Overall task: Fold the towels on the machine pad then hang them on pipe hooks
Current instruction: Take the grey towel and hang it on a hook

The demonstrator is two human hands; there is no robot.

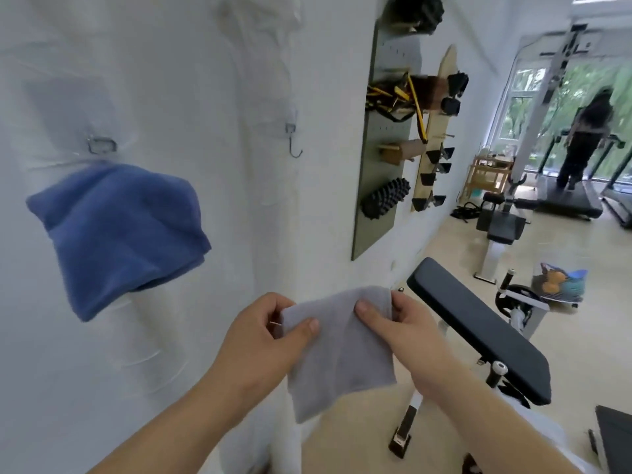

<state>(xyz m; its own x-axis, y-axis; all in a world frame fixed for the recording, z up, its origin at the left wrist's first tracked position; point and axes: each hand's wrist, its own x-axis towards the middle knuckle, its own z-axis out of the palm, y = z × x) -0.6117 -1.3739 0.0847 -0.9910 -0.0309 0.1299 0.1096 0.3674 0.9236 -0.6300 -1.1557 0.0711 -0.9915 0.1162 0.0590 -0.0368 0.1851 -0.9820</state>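
Both hands pinch the top edge of a grey towel (337,350), held in the air before a white wall: left hand (260,340) at its left corner, right hand (400,328) at its right, thumbs on the front face. It is folded to a small, soft rectangle, hanging slack, creased down the middle. Right of it stands a black pad (478,333). Up left, a blue towel (119,230) hangs folded below a hook (101,145); a second hook (293,140) is bare.

Blue towel (116,230) motion-blurred, covering its hook, left hand (263,340) fingers hidden behind grey towel (338,354)
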